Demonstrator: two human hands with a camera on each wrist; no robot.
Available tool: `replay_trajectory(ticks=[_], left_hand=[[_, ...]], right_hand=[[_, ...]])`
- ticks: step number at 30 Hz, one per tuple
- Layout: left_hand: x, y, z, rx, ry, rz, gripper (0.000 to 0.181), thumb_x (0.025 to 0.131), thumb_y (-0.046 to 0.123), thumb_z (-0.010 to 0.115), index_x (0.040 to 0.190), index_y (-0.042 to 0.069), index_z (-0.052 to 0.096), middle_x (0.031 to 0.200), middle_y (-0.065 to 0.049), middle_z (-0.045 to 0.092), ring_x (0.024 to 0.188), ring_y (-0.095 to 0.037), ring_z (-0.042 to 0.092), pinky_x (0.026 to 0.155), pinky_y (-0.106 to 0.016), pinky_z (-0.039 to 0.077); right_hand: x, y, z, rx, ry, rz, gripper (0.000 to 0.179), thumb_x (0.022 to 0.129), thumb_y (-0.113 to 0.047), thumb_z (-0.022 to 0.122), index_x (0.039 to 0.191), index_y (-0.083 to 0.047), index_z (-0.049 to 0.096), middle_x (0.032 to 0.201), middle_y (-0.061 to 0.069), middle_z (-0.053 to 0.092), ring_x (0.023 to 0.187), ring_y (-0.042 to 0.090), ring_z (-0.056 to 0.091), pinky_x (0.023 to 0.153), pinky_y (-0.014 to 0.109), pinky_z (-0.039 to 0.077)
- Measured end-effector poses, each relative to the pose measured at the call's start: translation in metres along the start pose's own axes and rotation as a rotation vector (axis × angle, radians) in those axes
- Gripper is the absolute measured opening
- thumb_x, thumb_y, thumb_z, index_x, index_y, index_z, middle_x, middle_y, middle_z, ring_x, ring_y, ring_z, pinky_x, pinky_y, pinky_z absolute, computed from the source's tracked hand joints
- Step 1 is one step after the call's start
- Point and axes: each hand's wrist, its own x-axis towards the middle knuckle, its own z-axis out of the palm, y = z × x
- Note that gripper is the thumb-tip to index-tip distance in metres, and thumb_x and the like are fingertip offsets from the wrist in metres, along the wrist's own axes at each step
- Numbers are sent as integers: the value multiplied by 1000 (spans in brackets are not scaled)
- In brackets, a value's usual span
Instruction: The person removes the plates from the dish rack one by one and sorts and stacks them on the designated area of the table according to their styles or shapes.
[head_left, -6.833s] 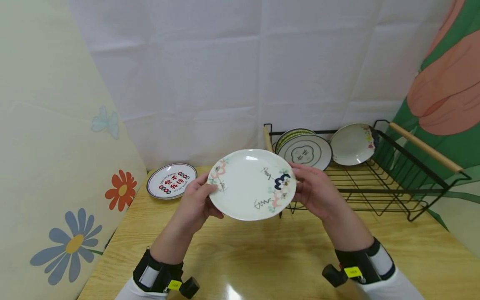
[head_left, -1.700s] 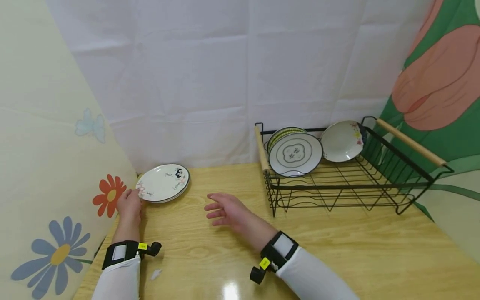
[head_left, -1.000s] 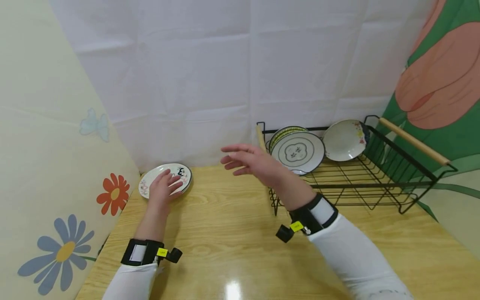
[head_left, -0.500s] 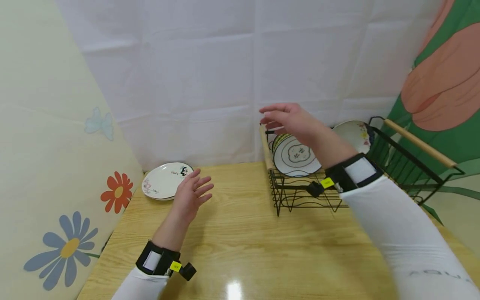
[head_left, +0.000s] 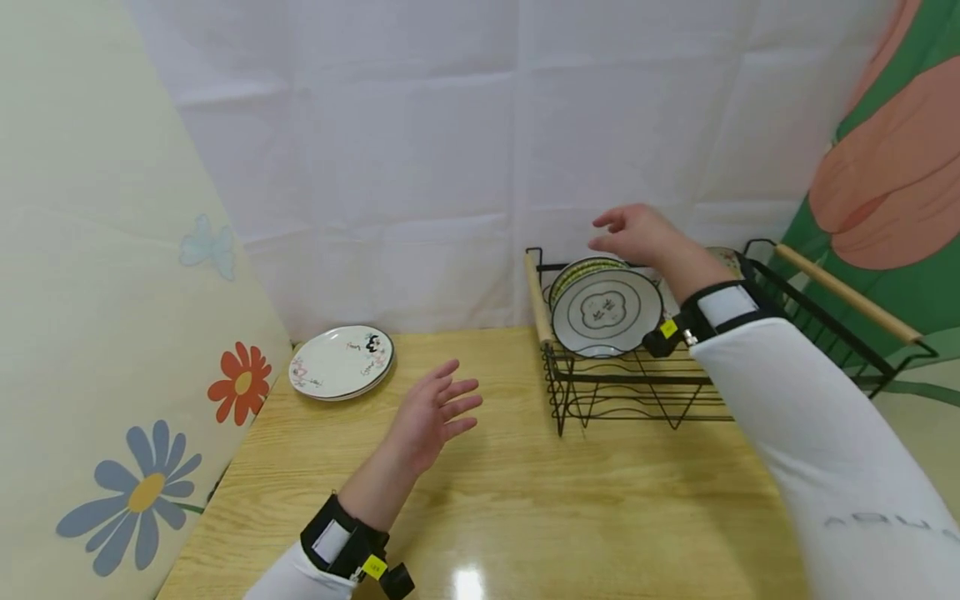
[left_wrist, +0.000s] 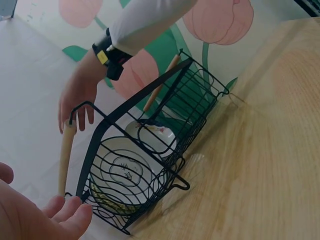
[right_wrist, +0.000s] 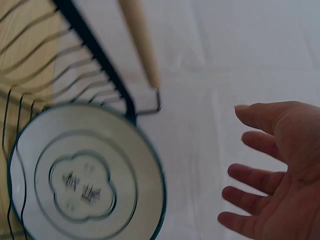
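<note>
My right hand (head_left: 636, 235) hovers above the back of the black wire dish rack (head_left: 637, 380), fingers apart and holding nothing. Just below it stands a white plate (head_left: 607, 312) with a dark rim and clover-shaped line, leaning in the rack. A plate with a yellow-green band (head_left: 585, 268) shows behind that one. My right forearm mostly covers a flowered plate (head_left: 726, 258). Over the table, my left hand (head_left: 429, 417) is held with fingers spread, touching nothing. At the back left, a white flowered plate (head_left: 337, 360) lies on top of another plate.
The wooden table (head_left: 480, 483) meets a white cloth backdrop (head_left: 405, 167) behind. Wooden handles (head_left: 847, 292) run along both ends of the rack. A flower-painted panel (head_left: 150, 333) borders the left side, and a green one with pink petals (head_left: 900, 183) the right.
Earlier both hands held the flowered plate; it now lies over the red-lettered one. My left hand has let go and moved right. My right hand has moved up and right over the rack.
</note>
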Motion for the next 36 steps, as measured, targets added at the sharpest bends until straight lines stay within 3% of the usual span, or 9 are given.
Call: replay_trajectory(ticks=[6,13,26,36], left_hand=[[-3,-10,11,6,-56,-42,53,109,30,37,160,14,32,153,-24,50,129,-32,62,112,-54,47],[-5,-14,16,16,-61,-41,54,109,30,38,159,12,33,153,-25,50,134,-39,58,109,-52,50],[-5,-12,15,12,-55,-43,52,110,31,37,159,14,34,153,-24,51,131,-35,61,111,-54,48],[-2,-12,13,11,-56,-46,53,110,31,37,160,14,33,152,-24,52,135,-39,58,112,-55,48]], right_hand=[[16,31,12,-173,-22,3,60,100,-29,62,152,-3,45,157,34,38,141,53,39,113,66,37],[24,52,28,-228,-42,-15,48,99,-20,62,141,3,56,142,34,53,130,50,51,107,63,44],[24,61,37,-302,2,-45,40,101,-16,55,132,7,63,138,32,59,131,51,52,112,62,41],[23,64,38,-249,-13,-15,43,99,-12,50,135,9,59,139,34,57,130,51,51,110,63,42]])
